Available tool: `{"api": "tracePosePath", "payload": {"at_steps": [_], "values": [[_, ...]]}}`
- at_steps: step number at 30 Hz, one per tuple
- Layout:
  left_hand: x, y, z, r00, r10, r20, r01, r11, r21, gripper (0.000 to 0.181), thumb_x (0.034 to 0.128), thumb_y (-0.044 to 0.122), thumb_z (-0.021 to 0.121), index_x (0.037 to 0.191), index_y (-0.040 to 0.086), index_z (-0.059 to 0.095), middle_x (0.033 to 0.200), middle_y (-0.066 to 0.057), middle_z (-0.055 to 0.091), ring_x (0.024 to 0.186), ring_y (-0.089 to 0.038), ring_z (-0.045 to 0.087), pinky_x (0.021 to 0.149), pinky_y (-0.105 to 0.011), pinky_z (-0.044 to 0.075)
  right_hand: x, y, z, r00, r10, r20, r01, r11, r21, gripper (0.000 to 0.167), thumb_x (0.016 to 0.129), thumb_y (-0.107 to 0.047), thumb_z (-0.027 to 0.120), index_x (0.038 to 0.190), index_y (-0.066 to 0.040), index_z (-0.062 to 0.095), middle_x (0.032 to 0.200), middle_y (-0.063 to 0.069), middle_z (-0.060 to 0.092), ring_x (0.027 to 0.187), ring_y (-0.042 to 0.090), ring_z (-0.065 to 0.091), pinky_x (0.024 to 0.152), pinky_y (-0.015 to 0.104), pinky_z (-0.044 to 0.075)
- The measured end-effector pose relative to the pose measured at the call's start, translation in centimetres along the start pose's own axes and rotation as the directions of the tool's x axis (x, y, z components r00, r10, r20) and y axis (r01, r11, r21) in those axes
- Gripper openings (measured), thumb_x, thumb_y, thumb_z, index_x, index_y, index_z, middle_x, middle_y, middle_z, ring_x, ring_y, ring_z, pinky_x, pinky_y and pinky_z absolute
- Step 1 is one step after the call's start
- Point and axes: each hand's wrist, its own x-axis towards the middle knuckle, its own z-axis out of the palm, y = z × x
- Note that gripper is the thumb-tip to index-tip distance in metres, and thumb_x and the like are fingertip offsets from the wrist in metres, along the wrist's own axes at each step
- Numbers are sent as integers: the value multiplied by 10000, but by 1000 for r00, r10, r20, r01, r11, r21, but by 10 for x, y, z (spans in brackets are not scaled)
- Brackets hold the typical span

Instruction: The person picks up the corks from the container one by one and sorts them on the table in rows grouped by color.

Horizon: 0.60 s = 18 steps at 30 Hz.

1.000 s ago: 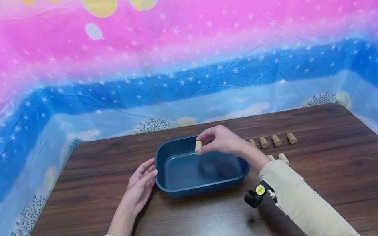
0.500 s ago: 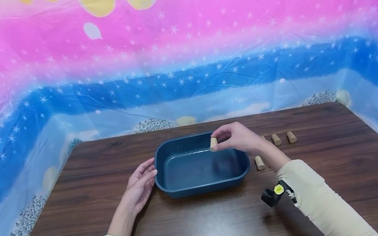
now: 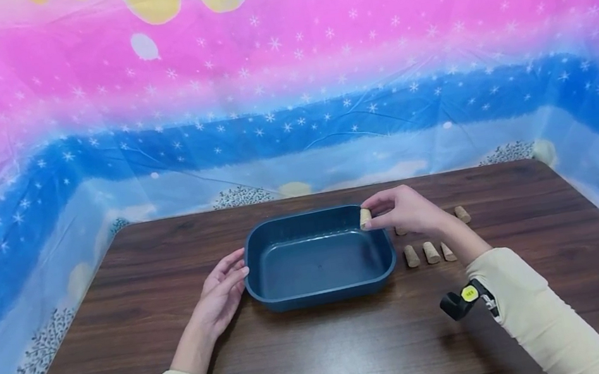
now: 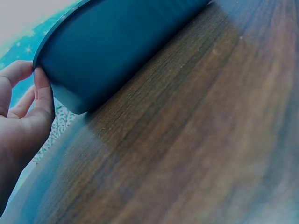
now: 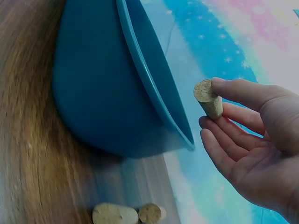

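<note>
A dark blue rectangular plastic basin (image 3: 323, 297) stands on the table. My left hand (image 3: 224, 293) holds its left end; the left wrist view shows the thumb and a finger pinching the rim (image 4: 60, 23). Above the basin's back right corner, my right hand (image 3: 409, 211) pinches a small tapered cork stopper (image 3: 364, 219) between thumb and fingers. In the right wrist view the cork (image 5: 209, 98) is apart from the rim, its round end showing. Beside the basin, three corks (image 3: 431, 253) lie in a front row, the rightmost partly behind my right wrist.
Behind the front row, one cork (image 3: 401, 231) lies partly covered by my right hand and another cork (image 3: 462, 214) lies farther right. All rest on a dark wooden table (image 3: 323, 356). A printed pink and blue cloth (image 3: 291, 124) encloses its back and sides.
My right hand has moved right with the cork, from over the basin's middle to its right end. The front-row corks have come into view. My left hand stays on the rim.
</note>
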Motion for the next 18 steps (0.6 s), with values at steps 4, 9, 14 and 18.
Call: {"api": "tracePosePath", "payload": {"at_steps": [4,9,14,18], "values": [[0,0,0,1000,1,4,-1,1000,1,482,969,-21,510,1419,-44,339,1130,-53,517,986,-107,553,890,-207,478,-2,5,-8,1000,12,-7,-12,1000,-14,488,847,-276,750,1250,-32,623,1159,108,653,1056,265,604,817,466,506],[0,0,1,1000,1,3,-1,1000,-2,485,968,-28,502,1422,-48,333,1133,-58,514,986,-109,551,876,-203,481,-6,13,-20,1000,15,-21,-16,999,-44,485,854,-267,741,1258,-29,615,1171,122,645,1079,275,599,860,450,500],[0,0,1,1000,4,6,-4,1000,-12,478,963,-40,498,1415,-42,342,1125,-53,518,981,-106,554,874,-201,481,-12,23,-30,999,34,-36,-36,998,-57,469,862,-239,730,1254,-10,612,1137,126,659,1026,261,618,856,446,497],[-1,0,0,1000,9,9,-9,1000,-13,479,962,-43,496,1415,-44,340,1125,-54,515,983,-104,552,876,-199,481,-19,32,-37,998,49,-35,-51,997,-61,452,871,-213,717,1258,-5,608,1118,128,664,998,253,622,825,433,504]]}}
